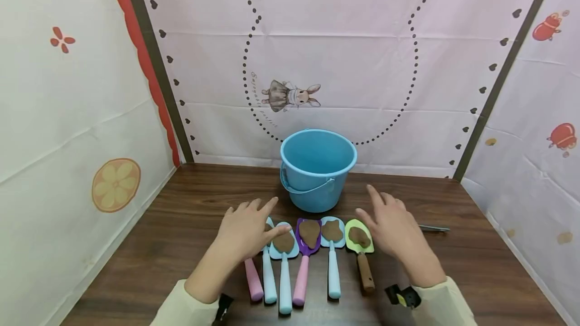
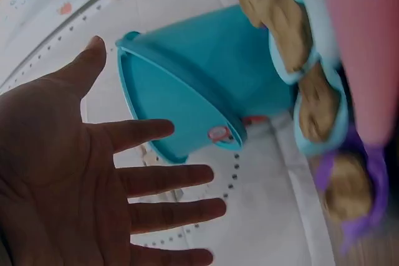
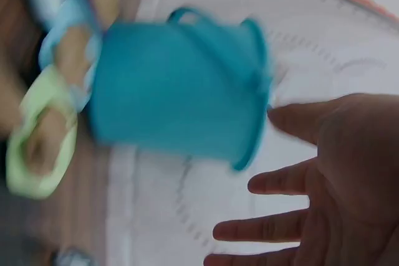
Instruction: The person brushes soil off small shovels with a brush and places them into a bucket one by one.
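My left hand [image 1: 246,230] is spread above the left end of a row of small shovels, holding nothing. On the other side, my right hand [image 1: 394,223] hovers beside the green shovel [image 1: 368,246], fingers spread and empty. The row includes a light blue shovel [image 1: 284,275], a purple one with a pink handle [image 1: 301,278] and another light blue one [image 1: 333,270]; brown lumps [image 1: 309,233] lie on their blades. Part of the row's left end is hidden by my left hand. Behind stands a blue bucket [image 1: 312,185], which both wrist views also show.
A thin metallic item [image 1: 434,228] lies on the wooden table [image 1: 476,265] to the right of my right hand. Printed cloth walls [image 1: 217,64] surround the table at the back and both sides. The bucket stands near the back edge, its handle hanging down in front.
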`<state>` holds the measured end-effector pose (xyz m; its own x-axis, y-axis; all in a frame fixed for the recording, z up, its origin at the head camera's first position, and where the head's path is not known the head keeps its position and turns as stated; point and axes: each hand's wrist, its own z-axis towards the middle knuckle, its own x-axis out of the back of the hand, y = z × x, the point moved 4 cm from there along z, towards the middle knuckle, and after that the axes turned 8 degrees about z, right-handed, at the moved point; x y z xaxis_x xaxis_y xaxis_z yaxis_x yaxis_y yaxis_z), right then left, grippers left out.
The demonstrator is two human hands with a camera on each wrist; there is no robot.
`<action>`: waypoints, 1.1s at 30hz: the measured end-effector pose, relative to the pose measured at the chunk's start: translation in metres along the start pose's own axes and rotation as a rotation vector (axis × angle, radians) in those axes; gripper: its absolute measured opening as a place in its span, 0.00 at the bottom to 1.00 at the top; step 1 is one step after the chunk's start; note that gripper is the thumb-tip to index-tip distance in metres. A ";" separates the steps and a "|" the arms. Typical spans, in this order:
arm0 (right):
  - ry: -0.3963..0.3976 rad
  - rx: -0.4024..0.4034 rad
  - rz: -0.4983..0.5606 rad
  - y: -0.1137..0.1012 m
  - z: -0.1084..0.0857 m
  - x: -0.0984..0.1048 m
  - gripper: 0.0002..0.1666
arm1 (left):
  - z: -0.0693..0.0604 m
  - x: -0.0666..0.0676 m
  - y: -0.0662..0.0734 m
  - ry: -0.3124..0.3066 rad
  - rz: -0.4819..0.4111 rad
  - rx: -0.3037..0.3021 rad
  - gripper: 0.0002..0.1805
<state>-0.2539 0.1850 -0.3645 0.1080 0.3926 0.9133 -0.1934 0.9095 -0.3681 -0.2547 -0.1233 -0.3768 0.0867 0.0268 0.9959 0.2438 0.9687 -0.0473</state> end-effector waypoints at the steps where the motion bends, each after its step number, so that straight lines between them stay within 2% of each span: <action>1: -0.004 -0.011 -0.002 0.010 0.000 0.000 0.40 | -0.002 -0.001 -0.004 -0.011 -0.011 -0.001 0.47; 4: -0.019 -0.039 -0.038 0.044 -0.001 0.000 0.32 | -0.006 -0.004 -0.015 -0.045 -0.041 -0.005 0.45; 9: -0.080 -0.074 -0.121 0.097 -0.004 -0.004 0.29 | -0.012 -0.012 -0.029 -0.081 -0.065 -0.001 0.44; 15: -0.126 -0.064 -0.176 0.136 -0.007 -0.011 0.20 | -0.020 -0.019 -0.039 -0.104 -0.090 0.024 0.33; 21: -0.090 -0.073 -0.195 0.153 -0.005 -0.022 0.17 | -0.029 -0.024 -0.042 -0.119 -0.107 0.016 0.29; 27: -0.064 -0.029 -0.199 0.157 -0.003 -0.024 0.10 | -0.032 -0.032 -0.043 -0.162 -0.083 0.019 0.25; 31: -0.075 -0.033 -0.185 0.160 -0.002 -0.024 0.05 | -0.033 -0.040 -0.043 -0.208 -0.147 0.035 0.26; 33: -0.102 -0.036 -0.177 0.159 -0.001 -0.025 0.06 | -0.034 -0.044 -0.043 -0.226 -0.174 0.044 0.27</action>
<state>-0.2861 0.3204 -0.4460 0.0376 0.2118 0.9766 -0.1450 0.9681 -0.2043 -0.2366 -0.1748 -0.4213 -0.1715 -0.0914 0.9809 0.1936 0.9732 0.1245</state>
